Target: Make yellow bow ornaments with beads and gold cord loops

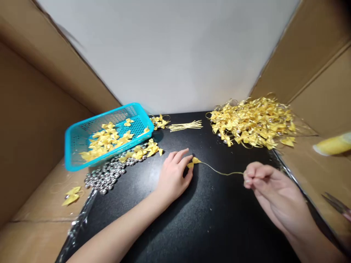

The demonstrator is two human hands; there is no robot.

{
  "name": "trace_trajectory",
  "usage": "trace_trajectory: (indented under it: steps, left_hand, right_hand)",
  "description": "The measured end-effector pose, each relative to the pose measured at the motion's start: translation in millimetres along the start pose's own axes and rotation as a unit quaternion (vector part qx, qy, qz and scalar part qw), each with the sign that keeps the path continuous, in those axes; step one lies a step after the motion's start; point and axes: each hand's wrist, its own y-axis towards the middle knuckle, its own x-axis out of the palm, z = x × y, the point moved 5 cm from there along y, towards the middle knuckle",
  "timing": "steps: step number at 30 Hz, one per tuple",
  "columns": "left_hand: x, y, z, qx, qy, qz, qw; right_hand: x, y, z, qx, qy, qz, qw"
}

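Note:
My left hand (pixel 174 175) rests on the black mat (pixel 175 219) and pinches a small yellow ribbon bow (pixel 193 162) between thumb and forefinger. A thin gold cord (pixel 222 171) runs from the bow to my right hand (pixel 270 190), whose fingertips are closed on its other end. The cord hangs slightly slack between the two hands. Both hands are near the middle of the mat.
A tilted blue basket (pixel 82 140) at the left holds yellow bows; more bows (pixel 142 150) and silver bells (pixel 106 175) lie beneath it. A large heap of finished bows (pixel 252 122) sits back right, cut gold cords (pixel 186 126) at the back. Scissors (pixel 337 204) lie at the right. Cardboard walls flank both sides.

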Motion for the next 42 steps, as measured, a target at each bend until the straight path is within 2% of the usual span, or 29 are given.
trace_trajectory:
  steps: [2, 5, 9, 11, 14, 18, 22, 24, 26, 28, 31, 33, 35, 38, 42]
  left_hand:
    - [-5.5, -3.6, -8.5, -0.007, 0.046, -0.006, 0.999]
    - [-19.7, -16.4, -37.9, -0.047, 0.138, -0.001, 0.989]
    - [-46.5, -42.7, -88.5, -0.116, 0.299, 0.034, 0.947]
    - [-52.7, -52.8, -104.9, -0.106, 0.344, 0.025, 0.932]
    - [-53.1, -60.3, -117.3, -0.068, 0.354, 0.012, 0.933]
    - [-53.5, -60.3, -122.9, -0.045, 0.34, 0.038, 0.939]
    - [-58.5, -57.3, -108.7, -0.058, 0.238, 0.096, 0.965]
    - [-57.6, -56.3, -89.5, -0.083, 0.112, 0.129, 0.982]
    - [-47.3, -53.9, -65.3, -0.124, -0.07, 0.122, 0.982]
    - [-26.7, -49.0, -37.8, -0.166, -0.265, 0.052, 0.948]
    - [-2.4, -40.1, -2.9, -0.213, -0.414, -0.019, 0.885]
    - [7.3, -33.5, 11.3, -0.219, -0.458, -0.048, 0.86]
    - [13.5, -28.2, 18.9, -0.217, -0.479, -0.069, 0.848]
    - [17.8, -23.3, 24.1, -0.211, -0.488, -0.084, 0.843]
    - [18.6, -19.8, 28.3, -0.197, -0.479, -0.088, 0.851]
  right_hand:
    - [6.7, -5.7, 13.1, 0.041, -0.016, -0.02, 0.999]
    - [7.4, -10.5, 30.1, 0.1, -0.04, -0.017, 0.994]
    - [3.6, -10.1, 41.8, 0.148, -0.049, 0.027, 0.987]
    - [1.3, -9.5, 44.3, 0.171, -0.045, 0.061, 0.982]
    - [-1.4, -9.2, 47.1, 0.196, -0.049, 0.093, 0.975]
    - [-1.2, -9.1, 51.7, 0.189, -0.054, 0.077, 0.978]
    - [6.7, -11.2, 56.2, 0.172, -0.08, 0.032, 0.981]
    - [15.3, -13.1, 57.1, 0.174, -0.088, 0.01, 0.981]
    - [25.9, -15.5, 56.6, 0.178, -0.088, -0.01, 0.98]
    - [36.2, -18.5, 55.4, 0.182, -0.087, -0.025, 0.979]
    - [45.6, -22.7, 52.0, 0.174, -0.103, -0.038, 0.979]
    - [47.2, -23.7, 47.9, 0.147, -0.128, -0.045, 0.98]
    - [45.8, -23.6, 43.6, 0.116, -0.15, -0.05, 0.981]
    - [41.2, -22.8, 40.0, 0.094, -0.162, -0.048, 0.981]
    - [37.7, -21.7, 38.1, 0.099, -0.162, -0.032, 0.981]
